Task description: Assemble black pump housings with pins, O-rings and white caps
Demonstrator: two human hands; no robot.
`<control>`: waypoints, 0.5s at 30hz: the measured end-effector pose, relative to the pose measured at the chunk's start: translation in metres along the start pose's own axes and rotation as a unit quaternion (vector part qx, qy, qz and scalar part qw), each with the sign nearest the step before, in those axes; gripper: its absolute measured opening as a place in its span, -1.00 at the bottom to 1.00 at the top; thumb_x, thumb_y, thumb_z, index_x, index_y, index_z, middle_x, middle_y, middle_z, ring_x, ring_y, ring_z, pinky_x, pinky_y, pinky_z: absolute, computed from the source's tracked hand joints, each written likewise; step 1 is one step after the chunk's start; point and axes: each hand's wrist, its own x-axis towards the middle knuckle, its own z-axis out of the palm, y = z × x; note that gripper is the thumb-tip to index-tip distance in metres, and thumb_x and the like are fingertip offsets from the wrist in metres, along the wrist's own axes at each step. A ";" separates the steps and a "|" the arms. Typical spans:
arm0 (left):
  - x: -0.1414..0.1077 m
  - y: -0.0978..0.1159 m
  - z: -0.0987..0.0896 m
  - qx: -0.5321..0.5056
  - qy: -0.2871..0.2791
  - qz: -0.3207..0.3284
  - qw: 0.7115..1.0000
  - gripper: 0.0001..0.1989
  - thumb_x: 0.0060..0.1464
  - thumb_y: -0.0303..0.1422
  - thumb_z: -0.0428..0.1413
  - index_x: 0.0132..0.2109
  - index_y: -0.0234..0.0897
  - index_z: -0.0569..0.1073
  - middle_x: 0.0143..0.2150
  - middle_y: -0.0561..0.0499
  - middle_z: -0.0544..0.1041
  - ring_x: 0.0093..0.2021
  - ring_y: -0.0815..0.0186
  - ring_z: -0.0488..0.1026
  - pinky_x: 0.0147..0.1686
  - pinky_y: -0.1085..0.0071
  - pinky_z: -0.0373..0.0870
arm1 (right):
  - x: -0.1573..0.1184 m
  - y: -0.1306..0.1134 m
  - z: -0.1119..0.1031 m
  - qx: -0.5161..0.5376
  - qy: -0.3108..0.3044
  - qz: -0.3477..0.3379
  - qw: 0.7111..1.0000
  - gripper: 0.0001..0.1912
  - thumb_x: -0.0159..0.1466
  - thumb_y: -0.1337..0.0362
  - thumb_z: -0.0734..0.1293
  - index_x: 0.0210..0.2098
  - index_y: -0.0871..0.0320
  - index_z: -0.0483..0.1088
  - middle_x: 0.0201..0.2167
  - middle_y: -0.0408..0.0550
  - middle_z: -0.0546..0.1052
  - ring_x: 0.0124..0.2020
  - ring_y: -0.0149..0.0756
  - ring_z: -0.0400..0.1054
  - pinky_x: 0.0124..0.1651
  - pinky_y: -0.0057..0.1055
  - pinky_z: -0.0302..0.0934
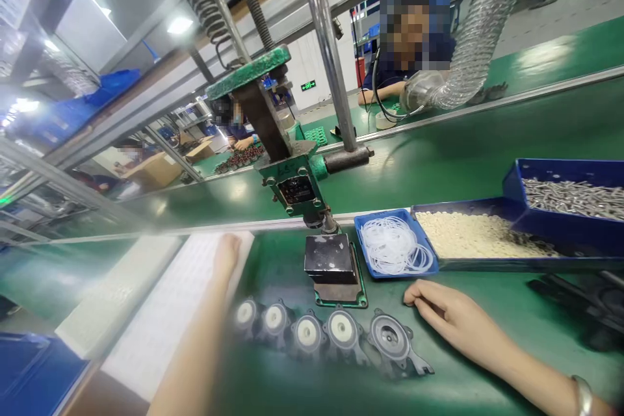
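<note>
My left hand, smeared by motion, is at the far right edge of a white foam-like slab; its fingers are hard to make out. On the right, my right hand rests just above the green bench with thumb and fingers drawn together. Anything in that pinch is hidden. Its fingertips lie between a blue tray of clear white rings and a dark round housing with an uncovered centre. Leftward from there, several similar housings with cream discs stand in a row.
A green hand press rises over a black block behind the row. Blue bins hold cream washers and metal pins at right. Dark parts lie below them. A co-worker sits across the bench near a clear duct.
</note>
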 end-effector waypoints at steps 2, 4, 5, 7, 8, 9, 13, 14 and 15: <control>0.003 0.003 -0.002 -0.010 0.010 -0.015 1.000 -0.71 0.24 -0.26 0.13 0.04 -0.31 0.43 0.02 -0.09 0.49 -0.06 0.20 0.49 -0.07 0.13 0.49 | 0.000 0.004 0.001 -0.002 0.002 -0.002 1.000 -0.77 0.35 0.17 0.15 -0.28 0.04 0.42 -0.31 -0.07 0.55 -0.30 -0.19 0.46 -0.24 -0.34 0.35; 0.006 0.010 -0.010 -0.029 0.035 -0.029 0.999 -0.71 0.25 -0.25 0.12 0.03 -0.31 0.43 -0.01 -0.08 0.50 -0.10 0.22 0.50 -0.11 0.16 0.50 | 0.000 0.009 0.002 -0.001 0.003 -0.005 1.000 -0.75 0.34 0.13 0.17 -0.27 0.03 0.44 -0.30 -0.06 0.56 -0.30 -0.18 0.47 -0.25 -0.33 0.37; 0.005 0.015 -0.016 -0.042 0.051 -0.031 0.997 -0.71 0.25 -0.25 0.12 0.02 -0.32 0.43 -0.03 -0.07 0.51 -0.12 0.23 0.51 -0.13 0.18 0.51 | 0.001 0.012 0.002 0.000 0.003 -0.008 1.000 -0.75 0.34 0.11 0.17 -0.27 0.03 0.44 -0.29 -0.06 0.57 -0.31 -0.17 0.48 -0.26 -0.33 0.37; -0.004 0.030 -0.030 -0.074 0.081 -0.022 0.994 -0.73 0.26 -0.23 0.10 -0.01 -0.33 0.43 -0.07 -0.07 0.52 -0.14 0.25 0.51 -0.14 0.20 0.51 | 0.002 0.015 0.002 0.002 0.001 -0.011 1.000 -0.74 0.34 0.09 0.18 -0.27 0.03 0.45 -0.29 -0.05 0.57 -0.31 -0.17 0.48 -0.26 -0.33 0.38; -0.014 0.040 -0.036 -0.094 0.089 -0.010 0.992 -0.73 0.28 -0.21 0.07 -0.04 -0.33 0.43 -0.10 -0.06 0.52 -0.14 0.24 0.51 -0.14 0.20 0.51 | 0.003 0.015 0.002 0.001 0.000 -0.012 1.000 -0.74 0.34 0.10 0.18 -0.27 0.04 0.45 -0.29 -0.06 0.57 -0.31 -0.17 0.48 -0.27 -0.33 0.37; -0.029 0.053 -0.041 -0.116 0.088 0.009 0.989 -0.73 0.29 -0.19 0.04 -0.06 -0.31 0.41 -0.12 -0.07 0.52 -0.13 0.24 0.52 -0.11 0.20 0.50 | 0.003 0.013 0.002 -0.001 -0.002 -0.013 1.000 -0.75 0.35 0.12 0.17 -0.27 0.04 0.44 -0.29 -0.06 0.56 -0.31 -0.18 0.47 -0.26 -0.33 0.37; -0.114 0.113 -0.038 -0.211 -0.022 0.100 0.972 -0.75 0.26 -0.13 0.02 -0.17 -0.22 0.39 -0.11 -0.08 0.56 -0.05 0.19 0.53 0.02 0.21 0.46 | 0.000 -0.004 -0.001 -0.006 -0.005 -0.018 1.000 -0.78 0.35 0.24 0.14 -0.28 0.07 0.41 -0.31 -0.06 0.55 -0.29 -0.21 0.45 -0.21 -0.32 0.33; -0.137 0.128 -0.033 -0.230 -0.079 0.121 0.962 -0.77 0.26 -0.15 0.03 -0.20 -0.21 0.40 -0.08 -0.09 0.57 -0.03 0.17 0.54 0.04 0.20 0.44 | 0.000 -0.008 -0.002 -0.005 -0.002 -0.020 1.000 -0.78 0.34 0.28 0.13 -0.28 0.08 0.40 -0.30 -0.06 0.55 -0.28 -0.22 0.44 -0.20 -0.32 0.31; -0.158 0.143 -0.027 -0.246 -0.156 0.142 0.946 -0.81 0.27 -0.20 0.02 -0.21 -0.20 0.41 -0.04 -0.11 0.57 0.01 0.16 0.53 0.05 0.20 0.42 | 0.000 -0.012 -0.002 -0.002 0.004 -0.023 1.000 -0.78 0.33 0.31 0.13 -0.28 0.09 0.40 -0.30 -0.06 0.55 -0.28 -0.23 0.44 -0.19 -0.33 0.30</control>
